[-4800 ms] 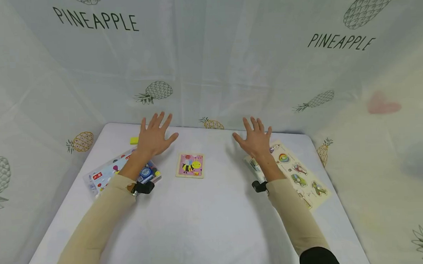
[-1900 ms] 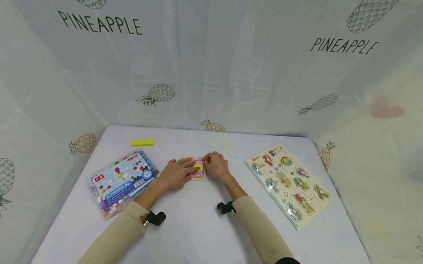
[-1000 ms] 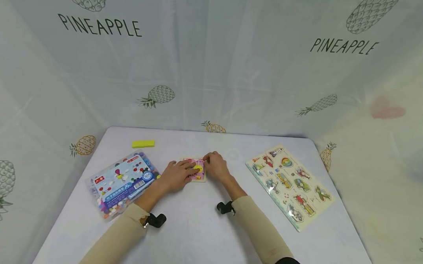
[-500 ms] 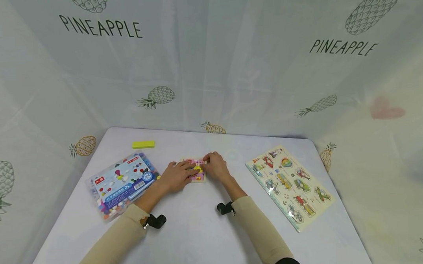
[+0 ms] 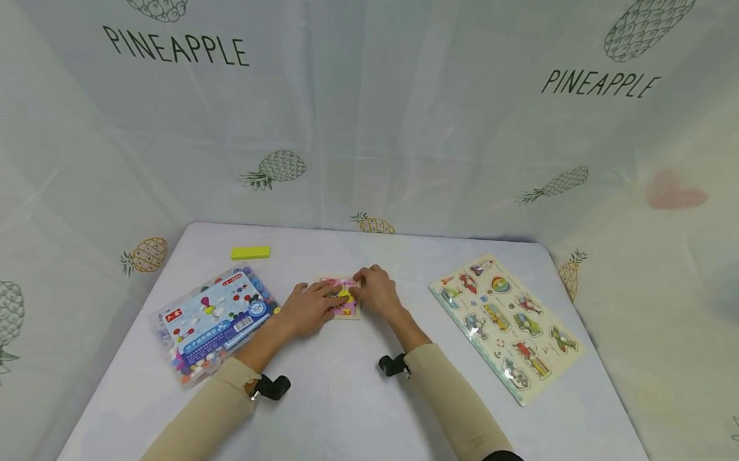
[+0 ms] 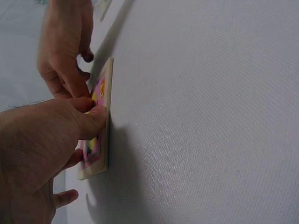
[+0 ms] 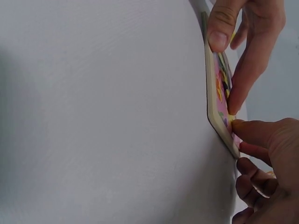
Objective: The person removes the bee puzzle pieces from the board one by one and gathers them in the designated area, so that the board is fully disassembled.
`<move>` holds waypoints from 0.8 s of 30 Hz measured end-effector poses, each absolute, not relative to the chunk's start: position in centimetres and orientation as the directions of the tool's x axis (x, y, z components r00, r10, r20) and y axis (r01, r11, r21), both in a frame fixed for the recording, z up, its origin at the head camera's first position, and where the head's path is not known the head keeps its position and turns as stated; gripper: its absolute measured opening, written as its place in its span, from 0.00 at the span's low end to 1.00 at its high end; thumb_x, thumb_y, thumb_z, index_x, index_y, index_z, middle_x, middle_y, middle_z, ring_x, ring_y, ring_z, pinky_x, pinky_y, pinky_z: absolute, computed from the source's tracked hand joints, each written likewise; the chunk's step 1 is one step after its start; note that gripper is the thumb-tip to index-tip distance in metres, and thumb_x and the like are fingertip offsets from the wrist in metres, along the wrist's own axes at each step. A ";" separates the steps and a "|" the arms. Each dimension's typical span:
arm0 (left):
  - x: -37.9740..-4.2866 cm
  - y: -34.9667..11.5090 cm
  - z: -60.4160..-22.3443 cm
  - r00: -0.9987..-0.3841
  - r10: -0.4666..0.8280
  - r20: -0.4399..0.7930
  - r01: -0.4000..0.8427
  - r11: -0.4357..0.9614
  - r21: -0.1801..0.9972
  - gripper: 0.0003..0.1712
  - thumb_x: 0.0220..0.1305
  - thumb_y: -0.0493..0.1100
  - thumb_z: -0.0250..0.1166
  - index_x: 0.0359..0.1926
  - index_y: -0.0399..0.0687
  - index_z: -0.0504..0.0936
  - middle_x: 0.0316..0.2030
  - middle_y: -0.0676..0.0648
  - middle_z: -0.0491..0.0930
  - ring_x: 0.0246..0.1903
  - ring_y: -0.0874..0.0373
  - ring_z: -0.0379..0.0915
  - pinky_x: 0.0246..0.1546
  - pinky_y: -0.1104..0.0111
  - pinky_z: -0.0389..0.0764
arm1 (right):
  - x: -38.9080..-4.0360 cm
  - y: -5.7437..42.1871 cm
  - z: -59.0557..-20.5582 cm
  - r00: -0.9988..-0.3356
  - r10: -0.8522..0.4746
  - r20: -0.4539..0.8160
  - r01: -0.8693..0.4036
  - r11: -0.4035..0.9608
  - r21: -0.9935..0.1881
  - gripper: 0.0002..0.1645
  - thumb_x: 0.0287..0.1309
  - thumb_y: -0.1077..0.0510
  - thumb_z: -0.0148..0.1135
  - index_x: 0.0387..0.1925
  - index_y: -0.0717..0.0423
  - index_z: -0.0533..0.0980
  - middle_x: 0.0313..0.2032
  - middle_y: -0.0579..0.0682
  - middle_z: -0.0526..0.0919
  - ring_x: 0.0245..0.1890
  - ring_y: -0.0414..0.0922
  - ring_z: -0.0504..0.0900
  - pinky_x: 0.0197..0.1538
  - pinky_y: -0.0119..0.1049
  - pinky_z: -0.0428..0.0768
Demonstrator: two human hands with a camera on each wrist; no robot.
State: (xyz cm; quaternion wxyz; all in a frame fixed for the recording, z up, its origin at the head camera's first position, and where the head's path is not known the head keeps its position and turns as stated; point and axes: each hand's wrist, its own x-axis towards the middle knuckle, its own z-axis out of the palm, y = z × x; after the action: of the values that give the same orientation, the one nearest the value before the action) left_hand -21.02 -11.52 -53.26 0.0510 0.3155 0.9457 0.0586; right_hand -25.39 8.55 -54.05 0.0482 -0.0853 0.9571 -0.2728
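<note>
A small square jigsaw puzzle [image 5: 347, 312] with a bee on pink lies flat at the middle of the table. My left hand [image 5: 311, 307] rests on its left part, fingers stretched over the picture. In the left wrist view, the thumb of that left hand [image 6: 42, 144] presses the puzzle's face [image 6: 96, 151] close to the near edge. My right hand [image 5: 380, 292] is at the right side, thumb and fingers bent in. Seen from the right wrist, the right hand [image 7: 275, 161] has its thumb and forefinger pinching at the puzzle's corner [image 7: 224, 109]; exactly which piece they pinch, I cannot tell.
A clear plastic box [image 5: 215, 320] of coloured beads with a blue label lies to the left. Behind it is a yellow block [image 5: 250, 253]. A wooden board [image 5: 506, 328] with vehicle pictures lies to the right. A pineapple-print curtain [image 5: 402, 119] hangs behind the table.
Both hands came down from spread and raised over the back of the table onto the puzzle. Over the last second they barely shift; the puzzle stays where it was.
</note>
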 end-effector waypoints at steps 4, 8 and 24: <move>-21.0 -11.5 -53.1 -0.794 0.606 -0.053 0.594 0.791 0.147 0.26 0.73 0.51 0.60 0.70 0.61 0.73 0.73 0.49 0.66 0.73 0.45 0.58 0.65 0.36 0.61 | -25.3 8.5 -53.9 -0.980 -0.197 -0.040 -0.151 0.853 -0.499 0.18 0.63 0.49 0.68 0.49 0.54 0.82 0.49 0.54 0.78 0.51 0.50 0.76 0.58 0.57 0.74; -20.9 -11.5 -53.1 -0.794 0.605 -0.050 0.593 0.791 0.152 0.26 0.73 0.51 0.60 0.70 0.61 0.74 0.72 0.49 0.67 0.72 0.45 0.58 0.65 0.35 0.61 | -25.3 8.5 -53.9 -0.979 -0.198 -0.043 -0.153 0.862 -0.483 0.18 0.63 0.48 0.68 0.49 0.54 0.81 0.50 0.53 0.79 0.51 0.50 0.76 0.58 0.57 0.75; -20.9 -11.4 -52.9 -0.790 0.612 -0.040 0.599 0.784 0.162 0.26 0.72 0.50 0.61 0.70 0.61 0.74 0.72 0.48 0.67 0.72 0.44 0.59 0.64 0.35 0.61 | -25.5 8.9 -53.8 -0.983 -0.184 -0.023 -0.116 0.706 -0.699 0.08 0.64 0.57 0.66 0.43 0.53 0.79 0.38 0.49 0.80 0.38 0.44 0.78 0.42 0.39 0.77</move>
State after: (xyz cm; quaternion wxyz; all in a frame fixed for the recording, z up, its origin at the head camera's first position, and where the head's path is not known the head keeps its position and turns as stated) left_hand -20.89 -11.45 -52.92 0.0451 0.3208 0.9435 0.0703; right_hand -25.55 8.93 -53.77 0.0453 -0.0812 0.9225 -0.3746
